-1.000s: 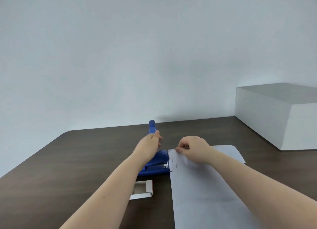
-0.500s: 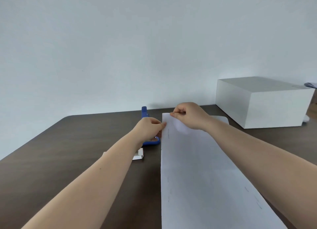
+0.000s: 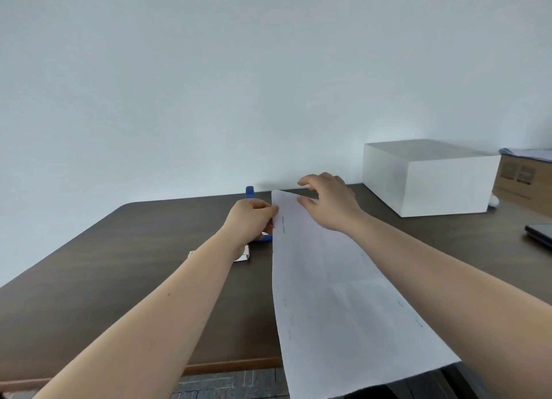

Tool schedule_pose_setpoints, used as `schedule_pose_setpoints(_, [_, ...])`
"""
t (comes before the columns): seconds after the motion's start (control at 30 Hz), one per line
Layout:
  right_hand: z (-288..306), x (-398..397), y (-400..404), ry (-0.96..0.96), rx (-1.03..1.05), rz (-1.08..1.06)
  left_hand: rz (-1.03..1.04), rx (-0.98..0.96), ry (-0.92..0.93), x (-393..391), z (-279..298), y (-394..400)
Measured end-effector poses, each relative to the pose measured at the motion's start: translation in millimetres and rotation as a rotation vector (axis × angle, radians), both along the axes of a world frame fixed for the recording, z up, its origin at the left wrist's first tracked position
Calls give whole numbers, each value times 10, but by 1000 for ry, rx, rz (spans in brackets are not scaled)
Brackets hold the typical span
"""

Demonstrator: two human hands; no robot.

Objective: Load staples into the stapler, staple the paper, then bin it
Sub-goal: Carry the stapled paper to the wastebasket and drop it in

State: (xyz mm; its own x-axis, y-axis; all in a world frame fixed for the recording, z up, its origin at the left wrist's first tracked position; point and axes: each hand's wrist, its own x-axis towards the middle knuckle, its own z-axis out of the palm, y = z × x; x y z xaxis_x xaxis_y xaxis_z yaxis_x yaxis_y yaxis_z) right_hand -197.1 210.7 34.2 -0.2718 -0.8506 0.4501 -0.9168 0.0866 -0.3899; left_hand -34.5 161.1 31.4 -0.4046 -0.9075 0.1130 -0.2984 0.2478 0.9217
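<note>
A long white sheet of paper with staple marks along its left edge is lifted off the dark table and reaches over the near edge. My left hand pinches the paper's left edge near its far corner. My right hand hovers over the far end with fingers spread, holding nothing. The blue stapler stands behind my left hand, mostly hidden, its arm raised. A small white staple box lies beside my left wrist.
A large white box stands at the back right of the table. Further right are a cardboard box and a dark flat device. The floor shows below the table's near edge.
My left hand left the stapler and took the paper's left edge. My right hand let go of the far corner and opened. The paper rose and came nearer.
</note>
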Motion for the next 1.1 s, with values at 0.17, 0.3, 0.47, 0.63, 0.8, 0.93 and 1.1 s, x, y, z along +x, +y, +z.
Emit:
schedule_pose_setpoints(0.17, [15, 509, 711, -685, 123, 244, -65, -43, 162, -3, 111, 355])
schedule_pose_setpoints(0.3, [-33, 532, 1024, -1134, 57, 537, -223, -58, 230, -39, 138, 691])
schedule_pose_setpoints(0.47, [-84, 237, 1263, -1247, -78, 545, -26, -84, 301, 23, 88, 796])
schedule_pose_setpoints(0.63, [-15, -73, 1405, -1185, -191, 567, 64, -20, 280, 194, 49, 742])
schedule_pose_setpoints(0.8, [100, -248, 1437, -1033, -283, 501, -78, 172, 477, 312, -10, 710])
schedule_pose_setpoints(0.93, [54, -328, 1420, -1046, -251, 245, 42, 12, 499, 274, 56, 754])
schedule_pose_setpoints(1.1, [-69, -355, 1398, -961, -116, 358, 143, 31, 504, 290, 26, 686])
